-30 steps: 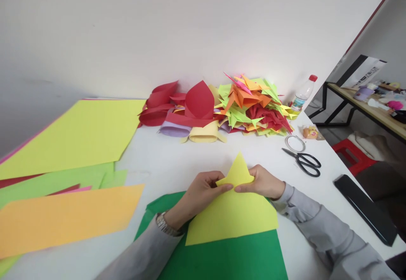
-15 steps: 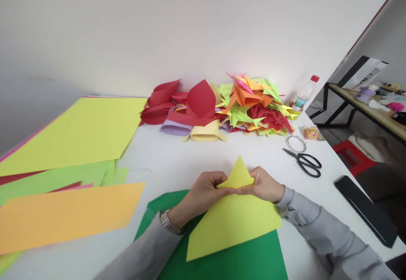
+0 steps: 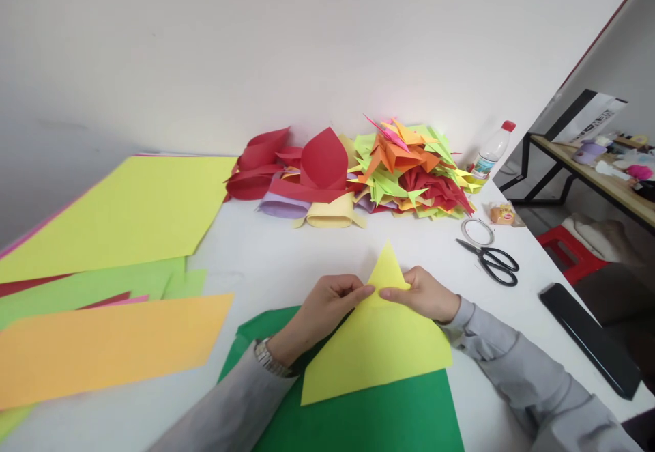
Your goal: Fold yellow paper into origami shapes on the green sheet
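Observation:
Both hands grip a sheet of yellow paper (image 3: pixel 379 349) near its pointed top, which rises between them. My left hand (image 3: pixel 332 305) pinches the paper at the left of the point, thumb on the near face. At the right edge my right hand (image 3: pixel 422 295) pinches it too, its thumb lying across the front and its fingers behind. The thumb tips are close together but apart. A green sheet (image 3: pixel 404 411) lies on the table under the yellow paper's lower part.
Yellow, green and orange sheets (image 3: pixel 112 343) lie at the left. Red paper shapes (image 3: pixel 325 158) and a pile of folded paper stars (image 3: pixel 404 165) line the wall. Toward the right are a bottle (image 3: pixel 491 151), tape roll (image 3: pixel 477 232), scissors (image 3: pixel 491 261) and a long black object (image 3: pixel 588 339).
The thumbs have parted slightly and moved a little up the paper. More of the paper's point shows now, and the yellow sheet's lower edge has risen slightly.

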Tool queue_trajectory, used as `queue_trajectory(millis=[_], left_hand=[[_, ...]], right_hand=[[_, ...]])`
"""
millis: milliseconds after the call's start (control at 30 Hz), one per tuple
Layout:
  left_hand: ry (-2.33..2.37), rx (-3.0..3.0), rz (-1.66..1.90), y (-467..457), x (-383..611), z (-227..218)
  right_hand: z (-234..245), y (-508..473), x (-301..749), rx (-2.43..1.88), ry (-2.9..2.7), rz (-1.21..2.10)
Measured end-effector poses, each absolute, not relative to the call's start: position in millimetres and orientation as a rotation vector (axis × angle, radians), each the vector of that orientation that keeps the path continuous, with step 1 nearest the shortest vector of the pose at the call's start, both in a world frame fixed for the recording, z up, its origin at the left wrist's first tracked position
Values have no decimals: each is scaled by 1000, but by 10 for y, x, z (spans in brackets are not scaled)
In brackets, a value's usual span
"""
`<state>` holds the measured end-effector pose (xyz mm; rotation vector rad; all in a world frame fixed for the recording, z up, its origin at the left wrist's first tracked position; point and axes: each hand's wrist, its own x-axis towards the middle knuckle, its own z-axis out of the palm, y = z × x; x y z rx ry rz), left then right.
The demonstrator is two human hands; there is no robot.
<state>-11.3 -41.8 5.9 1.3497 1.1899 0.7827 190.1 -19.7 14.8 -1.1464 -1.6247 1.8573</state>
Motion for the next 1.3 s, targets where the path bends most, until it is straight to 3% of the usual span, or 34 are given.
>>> queue_trajectory(millis=[333, 1300], left_hand=[[1109, 1355, 803, -412, -104, 67], [968, 1197, 783, -432, -74, 40]], right_hand=[[157, -188, 1908, -1248, -1635, 1941], [140, -206, 1886, -1096, -1949, 1740]])
